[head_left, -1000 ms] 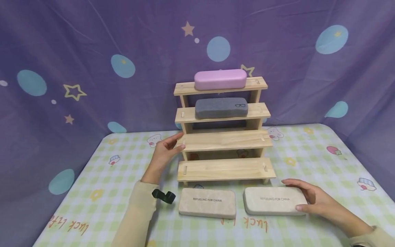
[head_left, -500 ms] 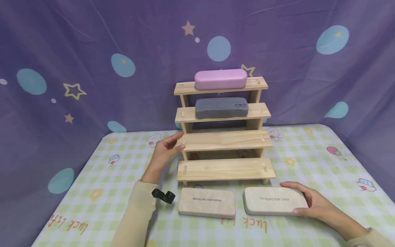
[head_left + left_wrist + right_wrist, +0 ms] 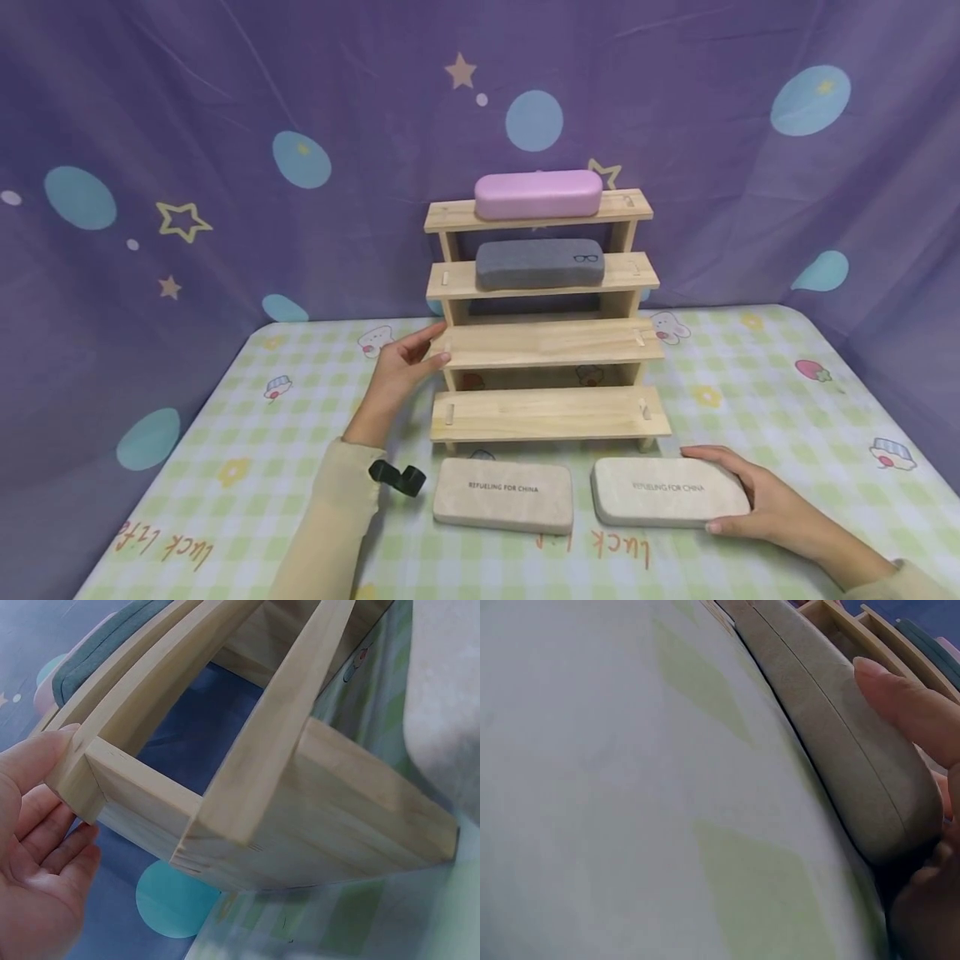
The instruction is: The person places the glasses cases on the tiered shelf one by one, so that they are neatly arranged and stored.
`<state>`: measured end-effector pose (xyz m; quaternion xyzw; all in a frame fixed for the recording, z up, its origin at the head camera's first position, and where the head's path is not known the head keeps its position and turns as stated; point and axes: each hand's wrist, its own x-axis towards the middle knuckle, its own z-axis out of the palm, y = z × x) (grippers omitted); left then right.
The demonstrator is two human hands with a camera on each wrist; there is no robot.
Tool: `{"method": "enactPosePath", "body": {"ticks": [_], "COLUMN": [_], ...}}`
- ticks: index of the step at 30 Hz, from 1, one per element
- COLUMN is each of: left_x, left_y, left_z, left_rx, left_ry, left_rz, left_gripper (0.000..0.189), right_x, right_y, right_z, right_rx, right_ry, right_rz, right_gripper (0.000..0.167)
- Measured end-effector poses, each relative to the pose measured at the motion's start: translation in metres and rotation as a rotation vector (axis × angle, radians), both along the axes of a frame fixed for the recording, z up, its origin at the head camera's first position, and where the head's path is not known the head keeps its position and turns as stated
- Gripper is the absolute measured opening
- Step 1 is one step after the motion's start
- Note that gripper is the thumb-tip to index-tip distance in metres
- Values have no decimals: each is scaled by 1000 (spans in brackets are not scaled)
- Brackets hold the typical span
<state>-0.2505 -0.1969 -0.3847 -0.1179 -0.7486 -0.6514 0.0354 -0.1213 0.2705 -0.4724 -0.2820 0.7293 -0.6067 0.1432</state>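
In the head view, my left hand point(image 3: 397, 377) pinches the left end of the third shelf board down on a wooden step rack point(image 3: 547, 342). The left wrist view shows the thumb on top of that board end and the fingers below. My right hand point(image 3: 772, 504) holds the right end of a cream glasses case point(image 3: 667, 493), thumb along its front side and a finger behind. That case lies flat on the tablecloth in front of the rack. Left of it lies a beige glasses case point(image 3: 502, 497) with the same lettering.
A pink glasses case point(image 3: 537, 195) sits on the rack's top board, and a grey-blue glasses case point(image 3: 540, 265) on the board beneath. A checked tablecloth point(image 3: 247, 408) covers the table. Behind hangs a purple patterned curtain point(image 3: 375, 100).
My right hand has shifted slightly left, its thumb sliding farther along the front of the cream glasses case. My left hand stays on the rack.
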Motion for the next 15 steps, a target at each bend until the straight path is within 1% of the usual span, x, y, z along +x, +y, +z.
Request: {"method": "enactPosePath", "body": {"ticks": [3,6,11,13,15], "left_x": [0,0,0,0,1], "left_y": [1,1,2,2,2], "left_z": [0,0,1,2,2], "left_rx": [-2,1,-2,-4,-5], "left_ry": [2,7,11,11,11], "left_rz": [5,4,11,15,13], "left_gripper": [48,48,47,47,47], "right_x": [0,1,3,4,4], "right_y": [0,0,-3,-4,-5], "right_z": [0,2,6,7,8], "right_rx": [15,67,257,318,345], "right_ry": [15,79,194,208,207], "right_rz": [-6,-32,-151,-179,-194], "right_gripper": [76,79,83,84,84]}}
